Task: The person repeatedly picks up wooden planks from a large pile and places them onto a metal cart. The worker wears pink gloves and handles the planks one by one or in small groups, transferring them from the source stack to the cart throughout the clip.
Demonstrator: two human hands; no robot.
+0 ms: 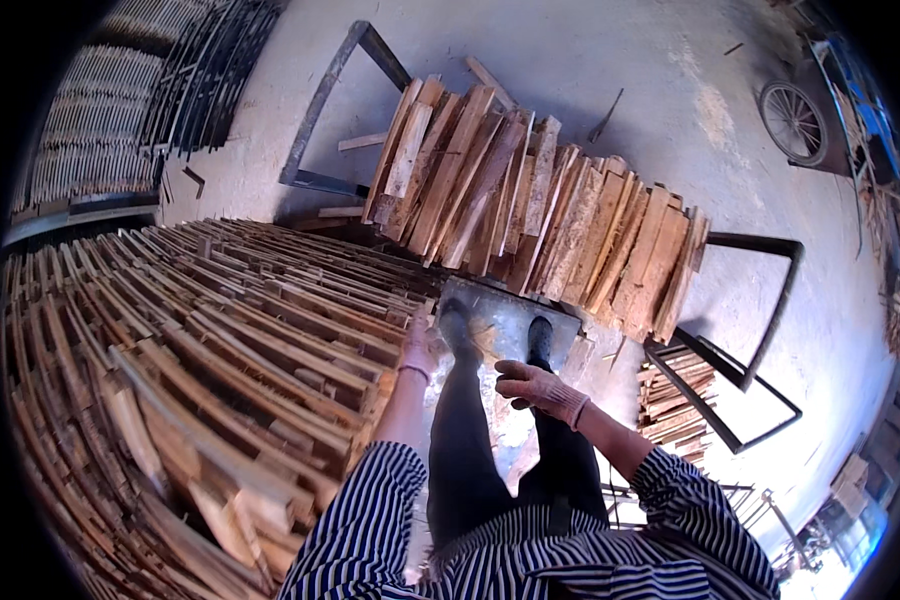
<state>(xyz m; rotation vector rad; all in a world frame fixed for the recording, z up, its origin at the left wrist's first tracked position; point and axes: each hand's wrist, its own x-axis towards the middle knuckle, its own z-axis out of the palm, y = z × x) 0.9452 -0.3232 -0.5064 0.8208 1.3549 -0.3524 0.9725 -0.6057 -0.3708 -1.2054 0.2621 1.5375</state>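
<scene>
My left hand (420, 347), in a pale pinkish work glove, is at the right edge of a large stack of wooden slats (250, 320). It touches or nearly touches the slat ends; its fingers blend with the wood, so whether it grips one is unclear. In front of my legs is my right hand (542, 390), also gloved, with loosely curled fingers, a gap by the thumb and nothing visible in it. Beyond my feet, a long pile of rough boards (530, 210) lies side by side in a dark metal frame (770, 310).
I stand on a grey metal plate (510, 305) between stack and pile. More stacked slats (95, 120) stand at the far left. A spoked wheel (793, 122) leans at the far right. Lower wood (675, 395) lies beside another metal frame at right.
</scene>
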